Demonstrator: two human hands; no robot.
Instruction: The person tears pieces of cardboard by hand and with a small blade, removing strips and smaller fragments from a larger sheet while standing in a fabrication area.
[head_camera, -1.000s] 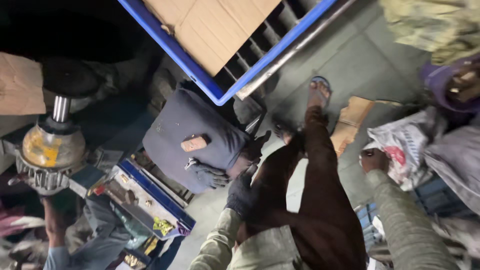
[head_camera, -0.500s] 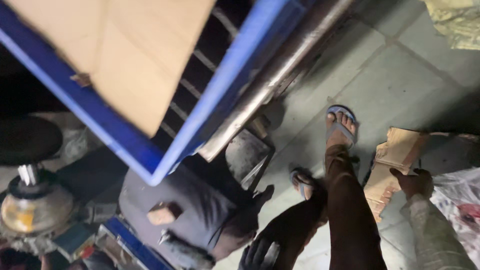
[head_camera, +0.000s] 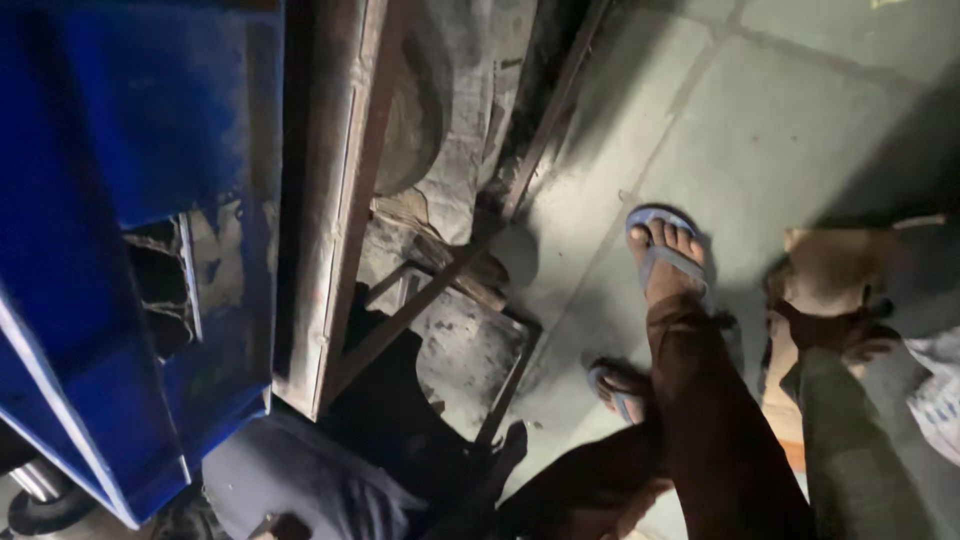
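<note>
Head view, dim light. Right hand (head_camera: 835, 335) is at frame right, at the end of a grey-green sleeve (head_camera: 865, 450). Its fingers (head_camera: 868, 345) are curled narrow against a tan cardboard piece (head_camera: 830, 270) that lies on the floor; whether they actually pinch it, cannot tell, the area is dark and blurred. Left hand is not in view.

The cardboard piece sits right of the person's 2 feet in blue flip-flops (head_camera: 665, 245), on grey floor tiles (head_camera: 800, 110). Brown trouser leg (head_camera: 715, 430) runs down centre frame. At left, a blue plastic crate (head_camera: 110, 250) leans beside a rusty metal frame (head_camera: 335, 220). A dark padded seat (head_camera: 300, 480) sits below it.
</note>
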